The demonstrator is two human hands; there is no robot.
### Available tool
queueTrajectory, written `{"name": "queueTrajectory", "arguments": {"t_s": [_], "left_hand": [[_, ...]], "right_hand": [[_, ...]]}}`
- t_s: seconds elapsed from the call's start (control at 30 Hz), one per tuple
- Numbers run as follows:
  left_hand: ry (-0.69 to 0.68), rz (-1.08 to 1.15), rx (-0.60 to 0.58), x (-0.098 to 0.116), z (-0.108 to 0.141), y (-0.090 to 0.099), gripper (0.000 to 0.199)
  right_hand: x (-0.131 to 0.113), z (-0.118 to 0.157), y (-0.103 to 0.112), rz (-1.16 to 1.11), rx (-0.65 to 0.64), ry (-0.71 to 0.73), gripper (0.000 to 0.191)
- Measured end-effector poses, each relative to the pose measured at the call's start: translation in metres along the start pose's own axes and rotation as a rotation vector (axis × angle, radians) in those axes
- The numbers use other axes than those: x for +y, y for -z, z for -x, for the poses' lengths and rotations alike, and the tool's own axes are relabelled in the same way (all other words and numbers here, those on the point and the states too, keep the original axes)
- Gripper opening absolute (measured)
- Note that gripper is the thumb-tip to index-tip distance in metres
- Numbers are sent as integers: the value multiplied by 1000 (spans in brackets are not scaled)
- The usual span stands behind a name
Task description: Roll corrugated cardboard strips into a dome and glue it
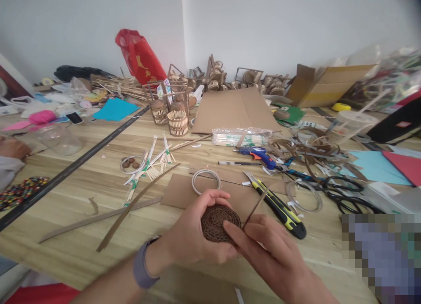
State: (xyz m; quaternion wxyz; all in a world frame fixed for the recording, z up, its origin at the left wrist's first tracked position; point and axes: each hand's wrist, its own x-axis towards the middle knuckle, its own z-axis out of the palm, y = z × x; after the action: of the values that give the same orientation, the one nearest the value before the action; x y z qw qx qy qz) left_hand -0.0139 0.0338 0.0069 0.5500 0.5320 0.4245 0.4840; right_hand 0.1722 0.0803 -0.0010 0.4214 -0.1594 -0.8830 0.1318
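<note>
My left hand (194,234) is wrapped round a brown coil of corrugated cardboard (219,223), its spiral face turned up toward me. At the coil's right side, my right hand (272,247) has its index finger laid on the edge. A thin cardboard strip (257,207) stands up out from between the right fingers, its lower end near the coil. Beneath both hands lies a flat cardboard sheet (179,190). A roll of tape (206,182) rests on it just beyond my left hand. Right of my hands is a yellow and black utility knife (279,207).
Black-handled scissors (351,194) and a blue glue gun (261,156) lie to the right. Loose cardboard strips (131,212) and bundled wooden sticks (154,163) spread leftward. Small slatted buckets (177,122) stand behind. Another person's hand (13,148) is at the far left.
</note>
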Motion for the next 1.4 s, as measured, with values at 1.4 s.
{"name": "queueTrajectory", "arguments": {"t_s": [1.4], "left_hand": [[-20, 245, -167, -4, -5, 11, 88]], "right_hand": [[0, -5, -2, -23, 72, -82, 20]]}}
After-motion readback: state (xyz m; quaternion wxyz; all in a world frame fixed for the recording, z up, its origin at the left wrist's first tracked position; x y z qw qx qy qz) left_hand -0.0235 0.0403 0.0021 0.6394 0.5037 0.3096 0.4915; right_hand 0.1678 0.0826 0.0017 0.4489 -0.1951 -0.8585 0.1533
